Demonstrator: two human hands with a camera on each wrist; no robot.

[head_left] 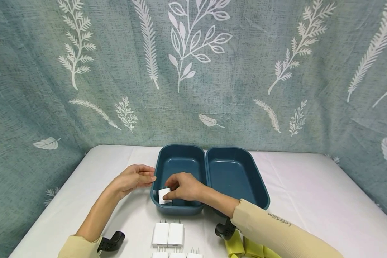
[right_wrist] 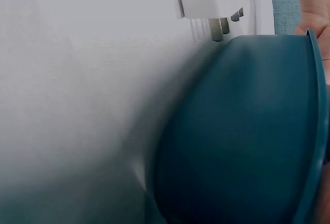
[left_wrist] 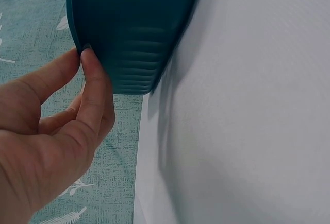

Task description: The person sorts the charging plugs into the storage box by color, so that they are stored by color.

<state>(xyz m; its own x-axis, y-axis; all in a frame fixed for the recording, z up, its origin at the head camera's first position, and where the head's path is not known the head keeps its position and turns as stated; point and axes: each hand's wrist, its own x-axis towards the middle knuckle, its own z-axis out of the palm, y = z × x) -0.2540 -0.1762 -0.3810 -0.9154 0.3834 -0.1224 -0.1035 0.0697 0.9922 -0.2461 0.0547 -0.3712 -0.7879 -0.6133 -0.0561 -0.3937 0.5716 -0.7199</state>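
Note:
My left hand (head_left: 133, 179) pinches the rim of the left dark blue bin (head_left: 180, 211) at its left side. The left wrist view shows the thumb and fingers (left_wrist: 93, 80) of that hand on the bin's rim. Inside the same bin, at its near left corner, my right hand (head_left: 185, 187) holds a white plug-in charger (head_left: 163, 196) between thumb and fingers. In the right wrist view the bin's wall (right_wrist: 242, 121) hides most of the right hand.
A second blue bin (head_left: 235, 175) stands against the first on the right. In front, several white chargers (head_left: 160, 234) stand in rows with prongs pointing away. Several yellow blocks (head_left: 234, 245) lie beneath the right forearm. A patterned curtain (head_left: 193, 107) hangs behind the white table (head_left: 296, 200).

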